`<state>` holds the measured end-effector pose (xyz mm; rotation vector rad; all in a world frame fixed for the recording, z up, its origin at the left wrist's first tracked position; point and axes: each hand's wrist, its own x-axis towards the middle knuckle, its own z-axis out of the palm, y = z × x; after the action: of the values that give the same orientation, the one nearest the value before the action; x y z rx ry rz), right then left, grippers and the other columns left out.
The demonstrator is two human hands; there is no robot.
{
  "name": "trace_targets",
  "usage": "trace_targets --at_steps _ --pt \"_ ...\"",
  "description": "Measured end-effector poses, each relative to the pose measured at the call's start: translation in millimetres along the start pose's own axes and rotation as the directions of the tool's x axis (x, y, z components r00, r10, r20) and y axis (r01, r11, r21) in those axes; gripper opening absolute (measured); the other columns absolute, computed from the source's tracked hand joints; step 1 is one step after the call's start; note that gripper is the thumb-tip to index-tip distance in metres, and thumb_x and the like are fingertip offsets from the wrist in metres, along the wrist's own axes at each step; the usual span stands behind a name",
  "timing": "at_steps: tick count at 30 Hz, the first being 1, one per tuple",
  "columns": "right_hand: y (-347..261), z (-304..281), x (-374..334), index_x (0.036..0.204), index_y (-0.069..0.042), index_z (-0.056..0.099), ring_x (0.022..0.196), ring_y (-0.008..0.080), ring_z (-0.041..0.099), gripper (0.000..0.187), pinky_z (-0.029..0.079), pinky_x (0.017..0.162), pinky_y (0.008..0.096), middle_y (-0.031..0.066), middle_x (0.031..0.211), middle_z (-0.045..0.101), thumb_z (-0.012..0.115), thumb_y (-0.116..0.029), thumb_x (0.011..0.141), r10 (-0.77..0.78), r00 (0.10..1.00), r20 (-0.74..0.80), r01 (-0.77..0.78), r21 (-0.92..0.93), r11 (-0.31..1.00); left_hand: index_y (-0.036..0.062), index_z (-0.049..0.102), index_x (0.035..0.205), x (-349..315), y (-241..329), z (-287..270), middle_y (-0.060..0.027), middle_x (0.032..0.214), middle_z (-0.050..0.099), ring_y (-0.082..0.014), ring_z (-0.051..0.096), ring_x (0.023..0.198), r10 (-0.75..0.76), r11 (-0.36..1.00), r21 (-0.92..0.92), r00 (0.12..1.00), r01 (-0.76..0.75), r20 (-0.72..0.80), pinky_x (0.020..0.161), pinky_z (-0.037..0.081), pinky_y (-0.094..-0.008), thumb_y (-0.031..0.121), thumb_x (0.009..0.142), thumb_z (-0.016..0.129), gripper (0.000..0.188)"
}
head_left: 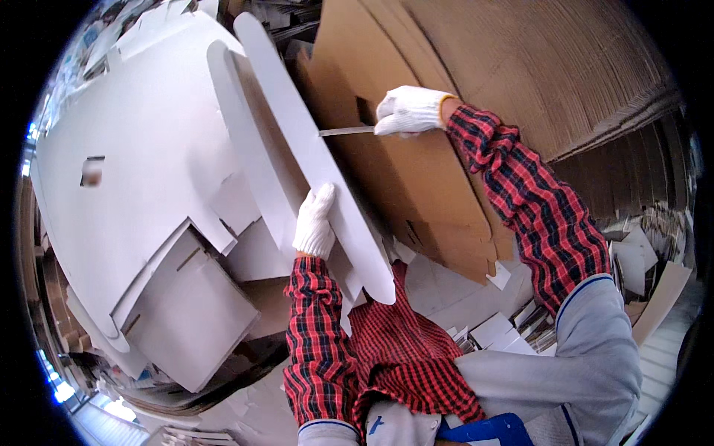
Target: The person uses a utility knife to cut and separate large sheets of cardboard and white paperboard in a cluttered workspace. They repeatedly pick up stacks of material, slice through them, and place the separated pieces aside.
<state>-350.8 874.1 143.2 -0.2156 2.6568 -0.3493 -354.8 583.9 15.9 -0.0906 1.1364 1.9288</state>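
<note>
The long white panel [355,227], beside the brown cardboard stack [424,186], is clamped at its edge by the left hand [315,223]. A thin blade-like piece [346,131] is gripped in the right hand [411,111], its far end at the panel, which could be nicked if that end is pushed askew.

No readable text, labels, numbers or signs anywhere

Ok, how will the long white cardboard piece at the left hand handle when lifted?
The cardboard piece looks fairly stiff: it runs nearly straight. It may tip, being long and narrow with the left hand nearer its lower end. Its smooth face might be slippery.
</note>
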Motion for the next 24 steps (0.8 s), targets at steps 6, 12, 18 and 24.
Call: trace_targets --at_steps 6,12,18,24 --pt "-30.0 -12.5 -1.2 0.085 -0.002 0.072 0.066 0.0263 0.068 0.039 0.053 0.066 0.0396 0.0131 0.068 0.067 0.061 -0.039 0.094 -0.036 0.998 0.046 0.033 0.057 0.998 0.0015 0.057 0.128 2.2 -2.2 -1.1 -0.005 0.109 0.067 -0.0147 0.065 0.093 0.007 0.998 0.055 1.0 -0.007 0.002 0.08 0.057 -0.0319 0.024 0.101 0.062 0.036" --pt "-47.8 -36.1 40.0 0.071 -0.004 0.071 0.064 0.0278 0.068 0.038 0.053 0.063 0.0409 0.012 0.064 0.067 0.06 -0.036 0.088 -0.197 0.977 0.084 0.213 -0.272 0.938 0.0017 0.054 0.131 -1.7 5.1 7.7 -0.0059 0.111 0.067 -0.0157 0.067 0.093 0.001 0.996 0.086 1.0 -0.003 0.023 0.078 0.059 -0.032 0.026 0.102 0.061 0.039" --pt "-66.1 -55.1 49.0 0.063 -0.006 0.07 0.051 0.0222 0.067 0.039 0.053 0.051 0.037 0.0086 0.055 0.066 0.059 -0.036 0.085 0.031 0.969 0.245 0.052 -0.328 0.943 0.0022 0.055 0.131 -7.6 7.8 9.9 -0.0048 0.111 0.066 -0.0151 0.066 0.094 -0.004 0.997 0.076 1.0 0.003 0.021 0.08 0.057 -0.032 0.024 0.101 0.062 0.038" --pt "-65.3 -56.5 45.9 0.065 -0.005 0.071 0.052 0.0214 0.067 0.033 0.054 0.05 0.0382 0.0093 0.059 0.068 0.064 -0.031 0.084 0.135 0.934 0.331 -0.076 -0.186 0.98 0.0002 0.045 0.144 -7.9 11.2 15.0 -0.007 0.125 0.061 -0.0159 0.06 0.108 0.002 0.995 0.097 0.999 -0.006 0.045 0.093 0.052 -0.0324 0.019 0.1 0.062 0.051"
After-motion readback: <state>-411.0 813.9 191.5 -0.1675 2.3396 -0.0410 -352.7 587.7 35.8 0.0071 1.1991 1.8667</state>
